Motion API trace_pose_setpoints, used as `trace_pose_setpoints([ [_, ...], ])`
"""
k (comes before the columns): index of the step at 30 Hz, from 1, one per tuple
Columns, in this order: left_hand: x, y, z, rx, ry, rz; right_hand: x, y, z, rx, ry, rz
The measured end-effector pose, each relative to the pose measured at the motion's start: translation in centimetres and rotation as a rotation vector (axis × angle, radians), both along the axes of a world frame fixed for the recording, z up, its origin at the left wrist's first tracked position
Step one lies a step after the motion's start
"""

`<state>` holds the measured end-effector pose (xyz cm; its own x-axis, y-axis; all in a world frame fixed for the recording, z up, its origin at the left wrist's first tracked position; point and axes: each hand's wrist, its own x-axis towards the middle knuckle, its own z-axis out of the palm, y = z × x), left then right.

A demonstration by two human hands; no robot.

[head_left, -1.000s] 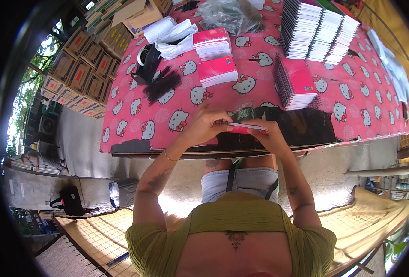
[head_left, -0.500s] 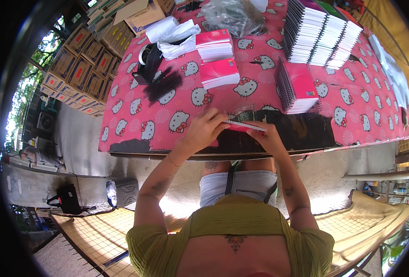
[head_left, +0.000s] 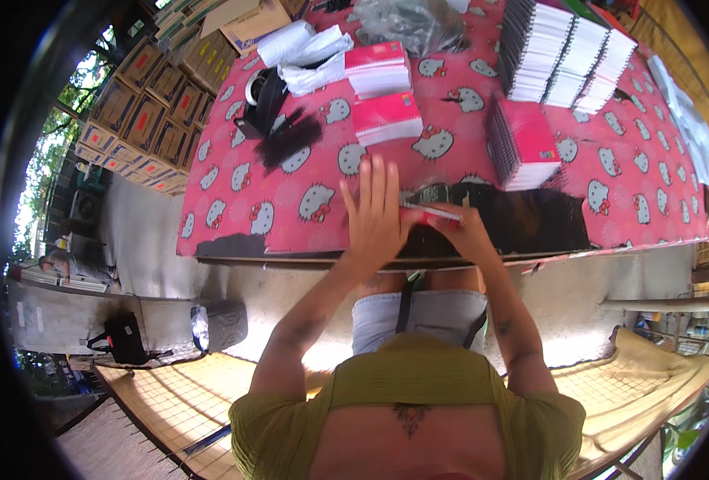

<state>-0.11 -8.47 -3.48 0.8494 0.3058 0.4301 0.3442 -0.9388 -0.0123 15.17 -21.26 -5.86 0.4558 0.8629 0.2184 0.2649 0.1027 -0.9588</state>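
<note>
The left hand is flat, its fingers a little spread, by one end of the pink notebook near the edge of the bench. The right hand pinches the other end; a soft, steady pinch helps stop bending.

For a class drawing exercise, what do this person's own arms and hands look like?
The left hand and right hand wear no gloves. A dark, blurred tattoo marks the left arm; another dark tattoo marks the right. Loose, olive-green sleeves cover the upper arms.
</note>
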Motion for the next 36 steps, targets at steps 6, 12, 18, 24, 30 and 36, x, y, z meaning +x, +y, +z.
trace_pose_setpoints([
  [6,-1.4,-2.3,-2.8,-0.024,-0.003,-0.070,0.3,0.3,-0.3,-0.051,0.045,0.039],
  [12,-0.5,-2.3,-2.5,-0.062,0.087,-0.177,0.1,0.3,-0.8,-0.023,0.077,0.028],
  [18,2.6,-0.1,0.4,0.114,-0.012,-0.126,0.3,0.5,-1.0,-0.029,0.006,0.068],
  [24,2.5,-0.8,0.7,0.041,-0.057,-0.180,0.2,1.0,-1.3,0.028,-0.121,0.152],
  [30,-0.7,-2.5,-4.3,0.019,-0.044,-0.326,-0.6,0.9,-1.1,0.034,-0.029,0.026],
  [36,0.3,-2.1,-1.6,-0.096,-0.096,-0.294,-0.2,0.9,-0.7,-0.040,-0.005,0.005],
])
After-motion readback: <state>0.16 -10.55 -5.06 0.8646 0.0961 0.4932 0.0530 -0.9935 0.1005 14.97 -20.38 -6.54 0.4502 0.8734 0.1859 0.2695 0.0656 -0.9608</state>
